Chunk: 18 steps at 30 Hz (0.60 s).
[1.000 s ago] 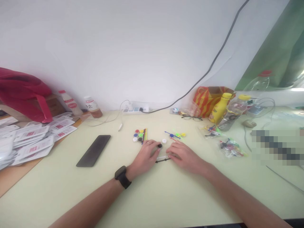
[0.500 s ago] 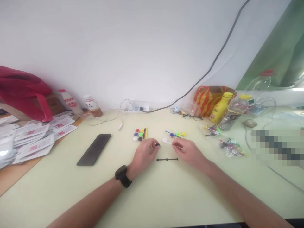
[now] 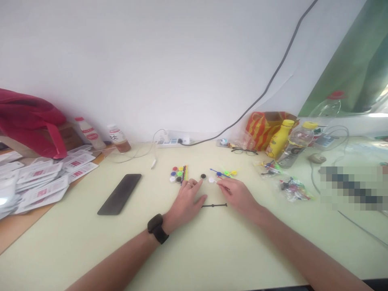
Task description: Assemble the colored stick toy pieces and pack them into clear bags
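Head view: black disc [image 3: 203, 176] just released onto worktop [image 3: 182, 262] beside white disc [image 3: 211, 180]; left hand [image 3: 185, 201] thus freed, grip opened. Whether anything is gripped by right hand [image 3: 239, 198], near white disc, cannot be told. Black arrow [image 3: 212, 205] laid between hands.

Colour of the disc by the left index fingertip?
The disc is black; the head view shows it.
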Each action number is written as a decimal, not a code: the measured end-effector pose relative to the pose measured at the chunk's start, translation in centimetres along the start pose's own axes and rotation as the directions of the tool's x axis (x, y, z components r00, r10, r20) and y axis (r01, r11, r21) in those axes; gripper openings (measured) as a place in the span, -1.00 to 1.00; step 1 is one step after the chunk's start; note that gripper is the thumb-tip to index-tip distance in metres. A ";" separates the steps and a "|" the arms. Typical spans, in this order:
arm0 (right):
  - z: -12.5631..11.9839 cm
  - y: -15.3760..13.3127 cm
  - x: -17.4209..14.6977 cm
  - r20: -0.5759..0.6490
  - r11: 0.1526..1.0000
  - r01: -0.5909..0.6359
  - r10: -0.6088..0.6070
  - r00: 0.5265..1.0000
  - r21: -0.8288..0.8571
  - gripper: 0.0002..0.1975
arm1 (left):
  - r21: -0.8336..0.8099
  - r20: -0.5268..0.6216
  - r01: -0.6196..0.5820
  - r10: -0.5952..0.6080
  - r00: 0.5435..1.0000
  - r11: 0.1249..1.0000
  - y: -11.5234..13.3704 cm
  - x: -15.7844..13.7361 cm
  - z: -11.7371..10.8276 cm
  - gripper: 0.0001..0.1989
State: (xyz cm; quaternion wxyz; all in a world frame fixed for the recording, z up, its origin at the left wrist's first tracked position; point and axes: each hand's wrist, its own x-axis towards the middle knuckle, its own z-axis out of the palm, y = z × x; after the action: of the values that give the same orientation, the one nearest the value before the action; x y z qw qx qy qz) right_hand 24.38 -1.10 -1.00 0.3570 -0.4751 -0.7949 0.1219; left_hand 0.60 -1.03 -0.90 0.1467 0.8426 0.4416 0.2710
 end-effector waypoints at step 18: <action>-1.5 -2.9 -0.4 0.122 0.907 -0.101 0.055 0.991 0.408 -0.81 | -0.179 -0.027 -0.023 0.019 0.999 0.984 0.4 0.3 -0.4 -0.86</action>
State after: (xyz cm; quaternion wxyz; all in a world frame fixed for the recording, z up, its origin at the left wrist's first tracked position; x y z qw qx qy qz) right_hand 23.61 -3.10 1.43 0.4007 -0.4132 -0.7496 0.3269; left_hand 0.77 -0.99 -0.30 0.2136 0.8272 0.4082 0.3218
